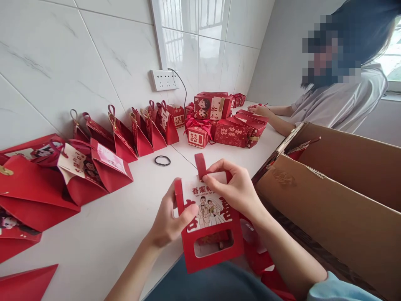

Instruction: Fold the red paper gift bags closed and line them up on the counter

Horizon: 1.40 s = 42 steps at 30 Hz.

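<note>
I hold a flat red paper gift box (209, 234) with a bride-and-groom picture and a cut-out window, just over the near edge of the white counter (125, 225). My left hand (171, 219) grips its left edge, thumb pressed on the picture. My right hand (233, 188) pinches the top of the box beside its upright red tab, fingers closed on the card.
Folded red triangular gift bags (125, 138) line the tiled wall at left. More red boxes (230, 127) cluster at the back. A black hair tie (162, 160) lies on the counter. An open cardboard carton (338, 196) stands right. Another person (341, 100) works at the far end.
</note>
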Motion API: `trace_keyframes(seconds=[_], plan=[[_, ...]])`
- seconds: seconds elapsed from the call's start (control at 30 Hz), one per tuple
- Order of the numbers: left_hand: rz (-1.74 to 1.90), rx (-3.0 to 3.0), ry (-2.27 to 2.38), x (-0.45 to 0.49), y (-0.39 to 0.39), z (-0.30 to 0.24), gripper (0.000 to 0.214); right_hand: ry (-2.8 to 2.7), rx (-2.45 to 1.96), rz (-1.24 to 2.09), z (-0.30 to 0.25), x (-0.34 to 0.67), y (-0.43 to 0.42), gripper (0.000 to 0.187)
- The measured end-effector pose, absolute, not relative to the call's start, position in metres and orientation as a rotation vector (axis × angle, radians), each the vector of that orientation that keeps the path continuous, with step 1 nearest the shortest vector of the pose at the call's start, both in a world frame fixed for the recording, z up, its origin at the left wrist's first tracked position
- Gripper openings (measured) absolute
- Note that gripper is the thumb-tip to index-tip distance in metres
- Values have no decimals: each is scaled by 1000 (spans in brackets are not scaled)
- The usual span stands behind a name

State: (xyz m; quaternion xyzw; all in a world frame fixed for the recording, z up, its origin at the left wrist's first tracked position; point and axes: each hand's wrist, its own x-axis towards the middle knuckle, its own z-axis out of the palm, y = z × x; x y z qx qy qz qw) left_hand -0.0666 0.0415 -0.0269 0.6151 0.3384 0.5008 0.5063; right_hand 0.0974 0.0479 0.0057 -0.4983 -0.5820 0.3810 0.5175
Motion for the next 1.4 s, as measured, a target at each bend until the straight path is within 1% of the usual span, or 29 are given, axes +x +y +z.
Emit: trace_keyframes(seconds=[0.1,0.27,0.43,0.63,0.9,1.0,1.23,1.4], plan=[[1204,1545,841,-73,47,-16,29,-1457,-1175,979,3,93,45,13],[1185,1612,983,-81,51,-6,18,-1509,-1185,1001,1,88,44,14],[1126,1492,1048,-83,49,-3,16,-1608,-1144,941,2,89,42,13],[1145,1416,1059,-83,48,-3,16,-1613,-1067,1043,1,90,42,10],[1092,1322,1061,-84,49,-3,14,-1611,-1073,999,3,87,43,5],[1077,1330,1048,-85,49,-2,12,-1611,-1062,1031,5,86,42,5],[1048,1374,1050,-86,47,-1,17,-1566,-1036,1199,8,88,39,9],[1023,1321,1037,-85,49,-3,21,-1562,-1036,1233,5,89,41,8]])
